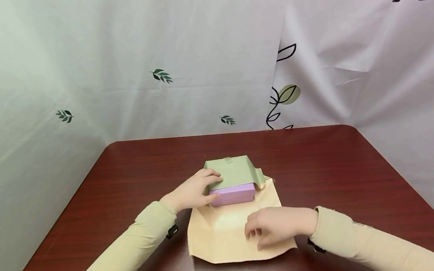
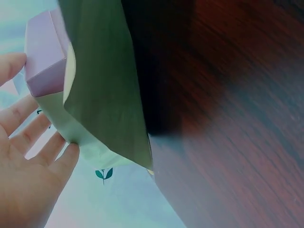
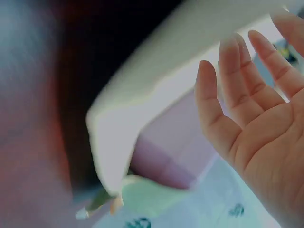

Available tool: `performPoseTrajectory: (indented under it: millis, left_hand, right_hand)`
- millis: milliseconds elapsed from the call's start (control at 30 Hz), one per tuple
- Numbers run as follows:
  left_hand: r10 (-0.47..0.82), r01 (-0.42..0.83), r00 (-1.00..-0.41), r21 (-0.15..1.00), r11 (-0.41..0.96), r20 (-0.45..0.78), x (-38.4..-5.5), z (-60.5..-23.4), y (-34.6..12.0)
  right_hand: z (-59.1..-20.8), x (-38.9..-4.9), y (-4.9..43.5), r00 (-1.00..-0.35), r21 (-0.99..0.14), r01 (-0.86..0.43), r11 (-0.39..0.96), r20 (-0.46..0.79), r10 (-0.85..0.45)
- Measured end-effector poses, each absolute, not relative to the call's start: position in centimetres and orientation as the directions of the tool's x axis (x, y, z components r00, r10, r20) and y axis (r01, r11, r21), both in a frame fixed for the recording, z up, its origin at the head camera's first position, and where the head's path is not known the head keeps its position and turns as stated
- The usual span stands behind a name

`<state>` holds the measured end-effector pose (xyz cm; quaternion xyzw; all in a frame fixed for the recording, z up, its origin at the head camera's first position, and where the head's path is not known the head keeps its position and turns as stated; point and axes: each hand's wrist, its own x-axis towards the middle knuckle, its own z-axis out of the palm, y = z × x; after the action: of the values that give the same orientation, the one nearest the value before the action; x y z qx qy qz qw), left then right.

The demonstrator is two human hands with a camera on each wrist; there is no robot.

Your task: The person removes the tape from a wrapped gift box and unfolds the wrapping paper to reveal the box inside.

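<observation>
A purple box (image 1: 233, 195) lies on a sheet of wrapping paper, its front side showing. The paper's pale cream side (image 1: 226, 238) faces up toward the table's near edge. Its green side (image 1: 229, 173) covers the top of the box, and a folded flap (image 1: 261, 178) sticks out on the right. My left hand (image 1: 195, 189) rests at the box's left side, fingers on the green paper and thumb at the purple front. In the left wrist view its fingers look fairly straight. My right hand (image 1: 273, 225), fingers loosely bent, hovers over the cream paper and holds nothing.
The dark red wooden table (image 1: 127, 177) extends around the paper on all sides. White curtains (image 1: 201, 46) with leaf prints hang behind it and along both sides. A small piece of tape (image 1: 228, 160) appears to lie on the green paper's far edge.
</observation>
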<state>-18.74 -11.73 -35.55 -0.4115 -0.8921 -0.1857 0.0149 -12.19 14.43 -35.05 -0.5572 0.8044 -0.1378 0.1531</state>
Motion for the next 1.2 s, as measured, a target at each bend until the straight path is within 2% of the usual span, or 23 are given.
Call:
performPoseTrajectory:
  millis: [133, 433, 533, 700, 967, 1100, 1200]
  left_hand:
    - [0.728, 0.739, -0.662, 0.321, 0.592, 0.181, -18.8, -35.7, -11.7]
    - [0.725, 0.738, -0.663, 0.326, 0.591, 0.186, -18.9, -36.0, -11.8]
    - [0.731, 0.749, -0.653, 0.318, 0.582, 0.200, -18.9, -36.0, -11.8]
    - [0.734, 0.757, -0.644, 0.314, 0.573, 0.214, -18.8, -35.9, -11.8]
    - [0.737, 0.761, -0.642, 0.291, 0.580, 0.210, -18.9, -35.8, -11.9]
    - [0.730, 0.743, -0.658, 0.310, 0.592, 0.182, -19.0, -35.8, -12.3]
    - [0.739, 0.755, -0.645, 0.311, 0.577, 0.196, -19.0, -35.9, -12.8]
  right_hand:
    - [-33.5, -13.8, 14.8, -0.409, -0.473, -0.794, 0.382, -0.050, -0.911]
    - [-30.6, -18.1, 16.5, -0.540, -0.550, -0.735, 0.397, 0.120, -0.833]
    - [-30.8, -19.3, 16.9, -0.594, -0.556, -0.707, 0.438, 0.129, -0.794]
    - [-31.7, -20.4, 17.2, -0.686, -0.540, -0.636, 0.551, 0.071, -0.724]
    - [-33.5, -21.1, 17.0, -0.713, -0.465, -0.627, 0.625, 0.019, -0.701]
    - [-34.2, -21.1, 16.7, -0.710, -0.437, -0.642, 0.630, 0.030, -0.703]
    - [-34.6, -21.0, 16.5, -0.708, -0.424, -0.652, 0.628, 0.044, -0.705]
